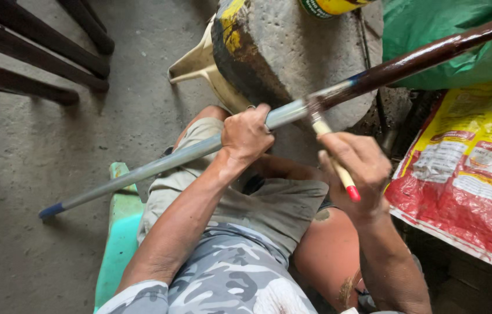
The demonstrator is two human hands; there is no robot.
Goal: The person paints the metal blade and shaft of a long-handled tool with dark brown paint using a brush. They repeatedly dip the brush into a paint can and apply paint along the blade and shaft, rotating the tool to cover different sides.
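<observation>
A: Entry, head view. Left hand position?

B: Fist wrapped around a long metal pole, gripping it on the bare grey stretch, just left of where the dark coat begins. Knuckles up, thumb side toward the concrete block.

A: Pole layout?

B: Runs diagonally, low at the left, high at the upper right. Lower end carries a blue tip near the floor. Grey from there up to the grip; past the grip it is glossy dark brown all the way to the frame edge. It crosses in front of the block and above the person's lap.

A: Right hand?

B: Closed on a paintbrush, pale wooden handle with a red end pointing down toward the wrist. Bristles meet the pole right at the grey-to-brown boundary. The head of the brush is small and partly blurred, so I cannot tell how much paint is on it.

A: Hands relative to each other?

B: Apart, near one another, each clamped on its own item, left on the pole, right on the brush.

A: Surroundings?

B: Person seated on a green stool, wearing khaki shorts. Red and yellow printed sack at right, green tarp above it, dark wooden bars upper left, a yellow can on top of the block.
</observation>
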